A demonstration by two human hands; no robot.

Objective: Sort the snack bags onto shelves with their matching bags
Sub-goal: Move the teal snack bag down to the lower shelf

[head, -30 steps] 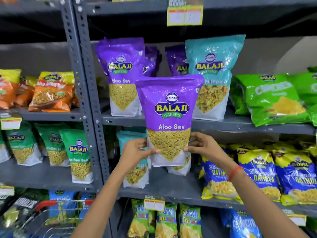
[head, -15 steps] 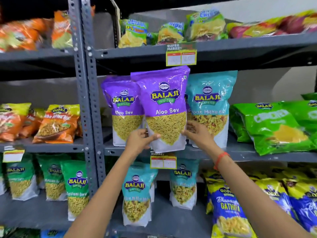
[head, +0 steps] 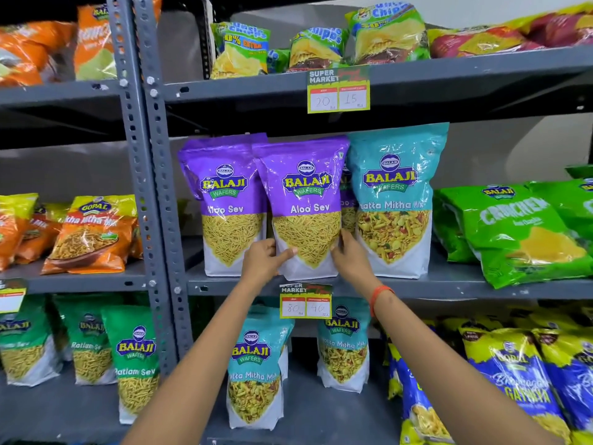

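A purple Aloo Sev bag [head: 305,194] stands upright on the middle shelf [head: 449,285], between another purple Aloo Sev bag [head: 224,200] on its left and a teal Khatta Mitha Mix bag [head: 394,200] on its right. My left hand [head: 261,263] grips the bag's lower left edge, thumb across the front. My right hand [head: 351,260] holds its lower right edge. A further purple bag [head: 348,203] peeks out behind, mostly hidden.
Green Crunchem bags [head: 519,226] lie to the right on the same shelf. Teal bags [head: 253,367] stand on the shelf below, blue Gathiya bags [head: 519,380] to their right. A price tag [head: 305,303] hangs under my hands. Grey uprights [head: 150,187] divide the left bay with orange Gopal bags [head: 93,236].
The purple bag has gone up from in front of the lower shelf to the middle shelf and now stands beside the other purple bag. Both hands kept their hold.
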